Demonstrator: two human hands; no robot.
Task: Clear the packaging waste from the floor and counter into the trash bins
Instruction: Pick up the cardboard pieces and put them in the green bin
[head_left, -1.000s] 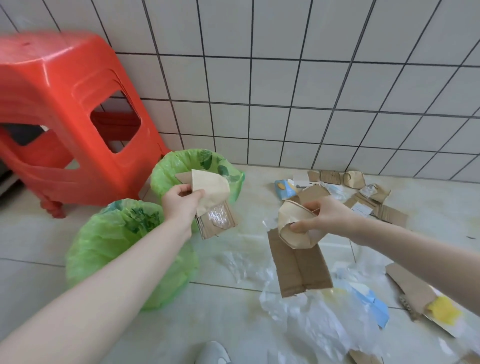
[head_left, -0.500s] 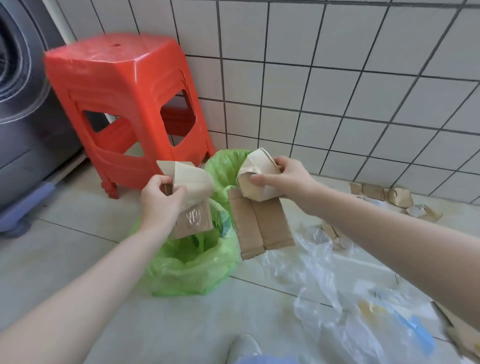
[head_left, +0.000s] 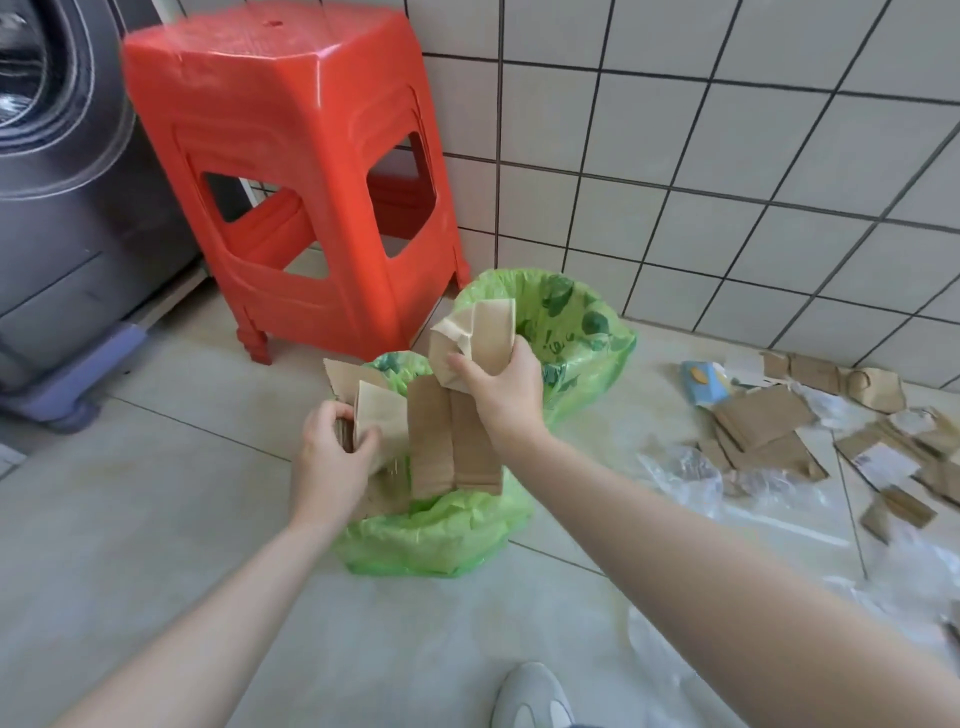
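Left hand (head_left: 332, 462) is gripping kraft paper scraps (head_left: 379, 415); right hand (head_left: 501, 389) is gripping folded cardboard (head_left: 452, 441) (both over the near green-lined bin (head_left: 441, 535)). Other scraps (head_left: 763, 431) are lying on the floor.

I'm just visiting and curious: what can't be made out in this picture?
Head view only:
- Near bin: contents hidden by cardboard strips held by the right hand.
- Paper wad: partly covered by the left hand.
- Blue packet: print too small.
- Washing machine: cut by left edge.
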